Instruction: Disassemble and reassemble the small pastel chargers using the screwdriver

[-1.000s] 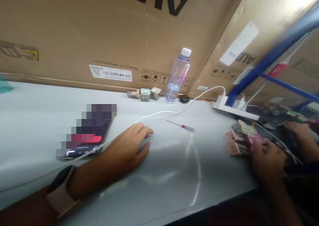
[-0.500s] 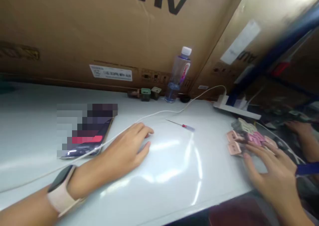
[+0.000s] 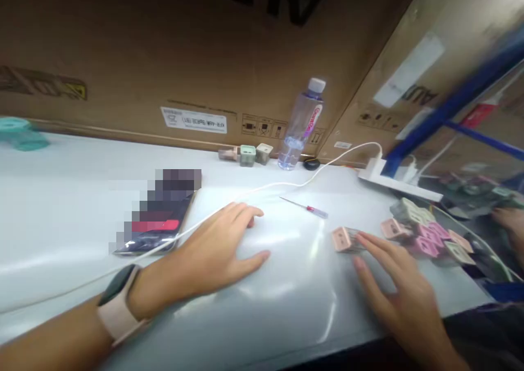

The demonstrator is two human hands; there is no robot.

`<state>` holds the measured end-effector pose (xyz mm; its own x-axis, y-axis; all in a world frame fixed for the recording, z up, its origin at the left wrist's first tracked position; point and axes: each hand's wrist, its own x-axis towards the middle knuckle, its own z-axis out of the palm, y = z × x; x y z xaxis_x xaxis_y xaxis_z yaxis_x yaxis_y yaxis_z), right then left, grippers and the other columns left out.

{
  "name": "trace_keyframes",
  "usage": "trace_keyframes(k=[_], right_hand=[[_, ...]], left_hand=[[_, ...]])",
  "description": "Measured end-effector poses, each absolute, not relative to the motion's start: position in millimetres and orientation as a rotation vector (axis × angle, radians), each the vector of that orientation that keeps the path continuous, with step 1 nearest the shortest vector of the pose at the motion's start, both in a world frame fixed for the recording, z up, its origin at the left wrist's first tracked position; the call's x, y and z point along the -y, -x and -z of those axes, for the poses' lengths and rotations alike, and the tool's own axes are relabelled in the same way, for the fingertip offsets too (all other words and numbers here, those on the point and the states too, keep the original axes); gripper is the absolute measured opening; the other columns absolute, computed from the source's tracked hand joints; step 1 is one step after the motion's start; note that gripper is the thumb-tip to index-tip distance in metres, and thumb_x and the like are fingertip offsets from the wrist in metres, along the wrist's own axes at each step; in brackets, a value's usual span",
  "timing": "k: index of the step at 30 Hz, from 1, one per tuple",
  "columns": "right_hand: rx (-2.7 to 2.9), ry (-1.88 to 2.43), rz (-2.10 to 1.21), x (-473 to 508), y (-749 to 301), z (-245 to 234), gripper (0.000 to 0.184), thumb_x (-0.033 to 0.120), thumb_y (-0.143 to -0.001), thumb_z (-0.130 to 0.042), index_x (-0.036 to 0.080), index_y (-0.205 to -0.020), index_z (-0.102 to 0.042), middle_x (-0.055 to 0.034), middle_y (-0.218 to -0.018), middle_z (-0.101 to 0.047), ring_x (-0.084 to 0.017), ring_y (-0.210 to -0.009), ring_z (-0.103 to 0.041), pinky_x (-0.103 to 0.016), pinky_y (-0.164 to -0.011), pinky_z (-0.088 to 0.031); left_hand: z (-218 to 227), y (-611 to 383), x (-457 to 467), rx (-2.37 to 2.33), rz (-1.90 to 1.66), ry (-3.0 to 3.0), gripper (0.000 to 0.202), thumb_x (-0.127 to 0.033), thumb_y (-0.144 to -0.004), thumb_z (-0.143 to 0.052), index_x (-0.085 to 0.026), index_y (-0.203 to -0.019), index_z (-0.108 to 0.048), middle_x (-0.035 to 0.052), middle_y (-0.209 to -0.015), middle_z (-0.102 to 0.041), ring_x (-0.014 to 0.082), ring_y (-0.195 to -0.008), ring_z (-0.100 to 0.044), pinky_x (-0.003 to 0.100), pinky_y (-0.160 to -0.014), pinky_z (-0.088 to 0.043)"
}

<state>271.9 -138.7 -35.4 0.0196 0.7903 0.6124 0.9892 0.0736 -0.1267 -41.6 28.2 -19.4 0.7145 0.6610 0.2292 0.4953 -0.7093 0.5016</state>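
Note:
My right hand (image 3: 403, 283) has its thumb and fingertips at a small pink-topped cube (image 3: 341, 239) with a see-through body and two dark holes in its face. The fingers cover the cube's right end, and it rests on or just over the table. My left hand (image 3: 223, 245) lies open over the table, thumb apart from the fingers, with nothing in it. Between the hands and farther back lies a small screwdriver (image 3: 314, 211). To the right is a cluster of similar cubes: pink ones (image 3: 393, 228), magenta ones (image 3: 428, 244) and pale green ones (image 3: 413, 211).
A phone (image 3: 180, 218) lies left of my left hand, with a white cable (image 3: 282, 184) across it. A water bottle (image 3: 301, 125), several more cubes (image 3: 248, 155) and a power strip (image 3: 399, 185) line the cardboard box (image 3: 135, 76). A co-worker's hand (image 3: 510, 218) shows at far right.
My right hand has moved left from the cluster, bringing one pink-topped cube with it. My left hand has opened slightly wider. The view has shifted a little left.

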Motion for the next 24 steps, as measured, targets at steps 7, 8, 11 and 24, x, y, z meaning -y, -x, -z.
trace_keyframes(k=[7, 8, 11, 24], right_hand=[[1.628, 1.652, -0.194, 92, -199, -4, 0.024, 0.040, -0.104, -0.061, 0.029, -0.119, -0.077, -0.0077, -0.118, -0.080, -0.028, -0.102, -0.077, -0.043, -0.089, -0.064], [1.704, 1.651, -0.251, 81, -196, -10, 0.022, 0.040, -0.104, -0.061, 0.027, -0.107, -0.078, -0.0070, -0.107, -0.081, -0.028, -0.096, -0.077, -0.041, -0.085, -0.063], [2.029, 1.594, -0.501, 48, -193, -24, 0.025, 0.032, -0.105, -0.057, 0.025, -0.096, -0.078, -0.0025, -0.088, -0.081, -0.021, -0.078, -0.074, -0.033, -0.072, -0.058], [1.910, 1.327, -0.973, -14, -187, 3, 0.029, 0.041, -0.102, -0.066, 0.021, -0.121, -0.073, -0.0008, -0.081, -0.077, -0.016, -0.063, -0.070, -0.027, -0.057, -0.056]], left_hand=[[16, 40, -20, -0.904, -0.640, -2.401, 0.076, -0.057, -0.074, -0.091, -0.019, -0.132, -0.060, 0.0165, -0.132, -0.069, 0.0373, -0.119, -0.069, 0.053, -0.104, -0.058], [17, 40, -21, -0.910, -0.656, -2.394, 0.073, -0.056, -0.076, -0.090, -0.019, -0.131, -0.061, 0.0151, -0.130, -0.070, 0.0357, -0.118, -0.069, 0.052, -0.104, -0.058], [19, 40, -24, -0.938, -0.693, -2.354, 0.064, -0.051, -0.080, -0.088, -0.019, -0.129, -0.061, 0.0125, -0.127, -0.070, 0.0330, -0.116, -0.069, 0.049, -0.102, -0.059], [23, 47, -33, -0.737, -0.804, -2.334, 0.049, -0.004, -0.091, -0.062, -0.025, -0.135, -0.061, 0.0086, -0.137, -0.065, 0.0240, -0.133, -0.062, 0.042, -0.119, -0.053]])
